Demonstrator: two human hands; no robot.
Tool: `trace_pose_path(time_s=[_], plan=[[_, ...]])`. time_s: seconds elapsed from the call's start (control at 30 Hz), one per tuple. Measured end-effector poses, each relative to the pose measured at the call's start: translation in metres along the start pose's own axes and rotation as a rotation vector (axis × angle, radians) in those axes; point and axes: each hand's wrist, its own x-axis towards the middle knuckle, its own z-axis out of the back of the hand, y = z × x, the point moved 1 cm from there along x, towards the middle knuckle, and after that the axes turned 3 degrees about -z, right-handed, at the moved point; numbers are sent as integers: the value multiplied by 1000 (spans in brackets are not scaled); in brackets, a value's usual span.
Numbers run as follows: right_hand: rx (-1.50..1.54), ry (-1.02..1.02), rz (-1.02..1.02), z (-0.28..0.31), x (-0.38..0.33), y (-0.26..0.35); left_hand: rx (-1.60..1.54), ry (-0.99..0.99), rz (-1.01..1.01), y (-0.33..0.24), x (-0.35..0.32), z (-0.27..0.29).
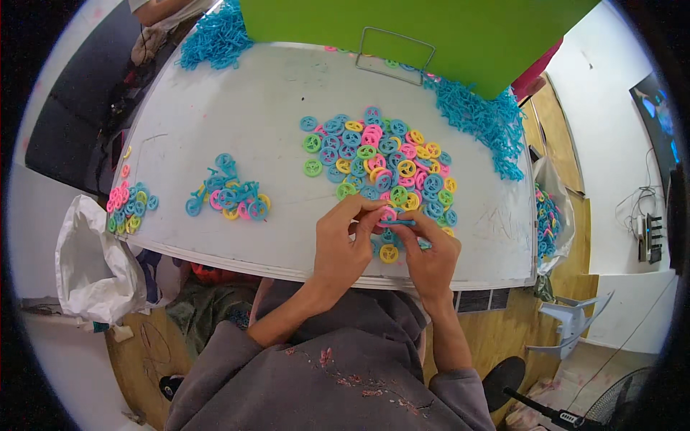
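We note the left hand [338, 241], closely curled, pinching a round pink plastic wheel [388, 214]; the right hand [435, 255], likewise curled, pinches a slim blue plastic rod [399, 223].

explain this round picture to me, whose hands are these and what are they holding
There's no machine: these are one person's bare left hand and right hand. A fisheye camera on their head looks down, so straight edges bend. Together the hands pinch a pink spoked wheel and a blue stick-like part. On the white table lie a big multicoloured wheel pile, a small cluster of blue parts and wheels, and blue heaps toward the far corners.
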Motion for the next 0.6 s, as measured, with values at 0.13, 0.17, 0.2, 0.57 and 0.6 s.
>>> trace_pose_path(time_s=[0.13,0.17,0.2,0.57,0.6], plan=[[141,-14,-129,-4,-1,2,48,-8,-55,4,-1,0],[140,-14,-128,-5,-2,1,47,-8,-56,5,-1,0],[160,-18,-168,-6,-2,-1,62,-12,-58,5,-2,0],[374,-13,-366,-20,-3,-4,105,-25,-34,13,-4,-4],[364,-19,-370,-20,-4,-4,57,-27,12,14,-5,-4]])
